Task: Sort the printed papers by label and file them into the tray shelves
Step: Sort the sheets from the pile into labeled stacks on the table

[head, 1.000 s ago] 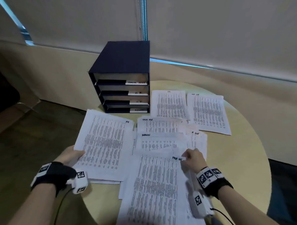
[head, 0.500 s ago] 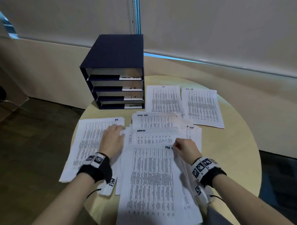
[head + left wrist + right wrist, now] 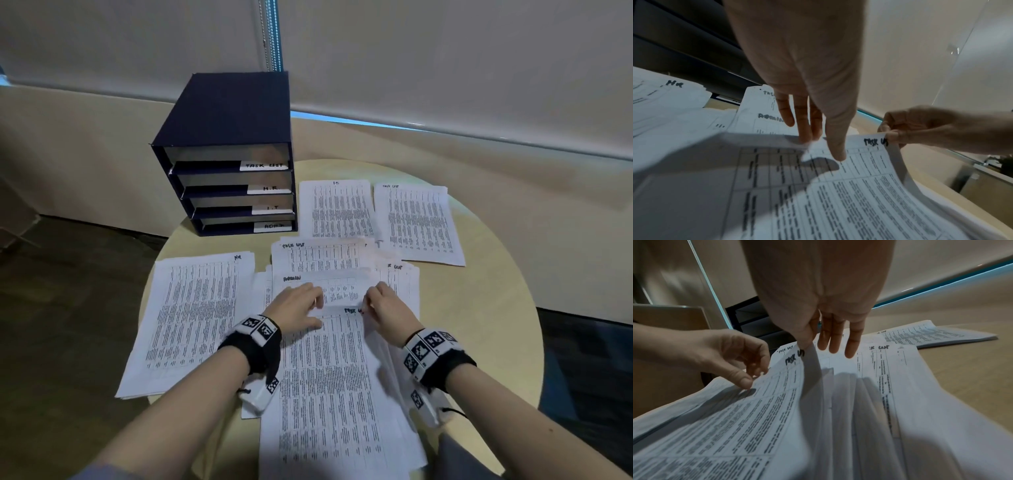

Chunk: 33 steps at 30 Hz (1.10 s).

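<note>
Since the earlier frame your left hand (image 3: 297, 308) has come off the HR stack (image 3: 195, 322) and over to the middle pile, landing at the top edge of the front sheet (image 3: 329, 387). Your right hand (image 3: 387, 305) was already at that sheet's top right corner and stays there. It pinches the corner between thumb and a fingertip, right on the handwritten "TASK LIST" label, with the other fingers (image 3: 836, 340) straight and spread above the papers underneath. The corner is lifted and curled; I judge that is to peel this one sheet free of the fan below. Left hand fingers are loosely bent, thumb (image 3: 835, 142) and fingertips on the top edge, not clearly clamped on it, probably steadying or getting ready to take the other corner.

Just behind the hands, overlapping sheets show "ADMIN" (image 3: 320, 284) and "TASK LIST" headers, still unsorted. Sorted piles sit around them: HR stack left, I.T. stack (image 3: 337, 209) and task list stack (image 3: 419, 222) at the back right of the counter (image 3: 496, 308). The held sheet likely goes to that task list stack.

Tray shelves (image 3: 233, 188) stand back left, slots labelled TASK LIST, H.R., I.T., ADMIN top to bottom. No paper shows in any slot, so filing looks not yet started.
</note>
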Each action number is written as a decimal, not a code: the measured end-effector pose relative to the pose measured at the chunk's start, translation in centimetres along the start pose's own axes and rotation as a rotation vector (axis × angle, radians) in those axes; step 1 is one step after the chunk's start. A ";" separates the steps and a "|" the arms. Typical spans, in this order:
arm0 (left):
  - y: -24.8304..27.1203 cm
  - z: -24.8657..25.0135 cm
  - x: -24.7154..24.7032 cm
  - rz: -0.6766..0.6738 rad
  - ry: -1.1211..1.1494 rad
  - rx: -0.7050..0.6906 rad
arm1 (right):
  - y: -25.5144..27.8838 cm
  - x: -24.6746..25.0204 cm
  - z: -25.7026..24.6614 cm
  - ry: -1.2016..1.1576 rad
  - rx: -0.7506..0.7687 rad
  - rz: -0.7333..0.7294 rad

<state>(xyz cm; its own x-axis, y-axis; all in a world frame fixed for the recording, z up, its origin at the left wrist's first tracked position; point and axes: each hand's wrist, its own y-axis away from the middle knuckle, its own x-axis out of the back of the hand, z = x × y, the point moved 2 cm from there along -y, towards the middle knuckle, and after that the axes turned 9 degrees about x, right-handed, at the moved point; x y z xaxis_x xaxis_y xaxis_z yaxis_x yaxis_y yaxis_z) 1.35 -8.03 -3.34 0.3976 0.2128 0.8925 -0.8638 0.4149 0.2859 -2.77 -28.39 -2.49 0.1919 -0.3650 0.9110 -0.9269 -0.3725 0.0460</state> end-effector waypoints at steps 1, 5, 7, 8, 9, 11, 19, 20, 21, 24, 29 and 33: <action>0.0 -0.4 -0.2 0.019 0.010 0.005 | 0.0 0.1 -0.1 -0.002 -0.003 -0.018; 0.1 -1.0 -0.3 0.092 0.024 -0.005 | 0.2 0.0 0.2 0.019 -0.011 -0.061; 0.1 -1.0 -0.3 0.110 0.058 -0.002 | 0.4 0.0 0.4 0.017 -0.008 -0.022; 0.2 -0.9 -0.2 0.112 0.069 -0.002 | 0.5 0.0 0.5 0.014 -0.004 0.005; 0.2 -0.9 -0.2 0.101 0.078 0.006 | 0.6 0.1 0.4 0.009 0.001 0.032; 0.3 -0.9 -0.1 0.059 0.103 0.028 | 0.9 0.0 0.2 -0.003 0.025 0.094; -1.2 -1.1 0.4 -0.168 0.287 0.148 | 2.9 0.4 -0.2 0.097 0.137 0.217; -1.3 -1.1 0.4 -0.190 0.304 0.147 | 3.3 0.4 -0.2 0.113 0.151 0.239; -1.4 -1.1 0.4 -0.212 0.315 0.145 | 3.7 0.3 -0.2 0.117 0.162 0.258; -1.3 -0.9 0.5 -0.257 0.292 0.130 | 5.0 -0.3 -0.3 0.089 0.201 0.262; -1.2 -0.1 0.8 -0.155 0.173 0.107 | 5.8 -1.0 -0.3 0.115 0.210 0.282; -0.5 0.6 1.4 -0.071 0.102 0.039 | 5.5 -0.8 0.2 0.085 0.118 0.276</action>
<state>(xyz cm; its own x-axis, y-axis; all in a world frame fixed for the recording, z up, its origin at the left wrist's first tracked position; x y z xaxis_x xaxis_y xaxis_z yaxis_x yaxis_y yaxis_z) 2.16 -8.51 -2.03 0.4856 0.2739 0.8302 -0.8431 0.3976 0.3620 -7.94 -30.29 -3.08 -0.0941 -0.3949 0.9139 -0.8952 -0.3680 -0.2512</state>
